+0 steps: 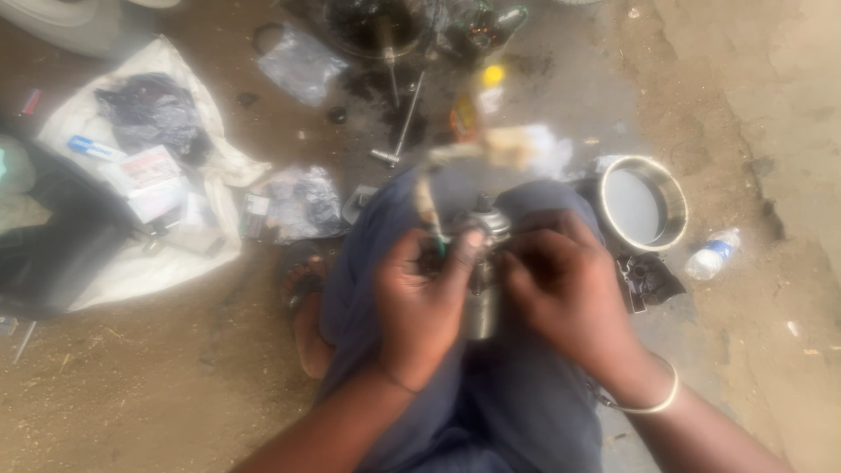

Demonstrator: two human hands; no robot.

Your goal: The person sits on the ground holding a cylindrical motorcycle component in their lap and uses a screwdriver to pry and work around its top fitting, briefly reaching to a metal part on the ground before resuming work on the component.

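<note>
Sacking point(188, 263), white and spread on the dirt at far left, keeps small packets off the ground – then the left hand point(420, 302), thumb and fingers pinching a small metal engine part point(484, 263) over the lap, the right hand point(565, 293) curled against its other side to steady it – beyond, a steel bowl point(670, 206)

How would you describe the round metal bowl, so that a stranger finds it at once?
Start from the person's blue-clad knees and look at the dirt ground to their right. There lies the round shiny metal bowl, just beyond the right hand. Unlike the small clear plastic bottle beside it, it is wide, open and steel-rimmed.
</note>
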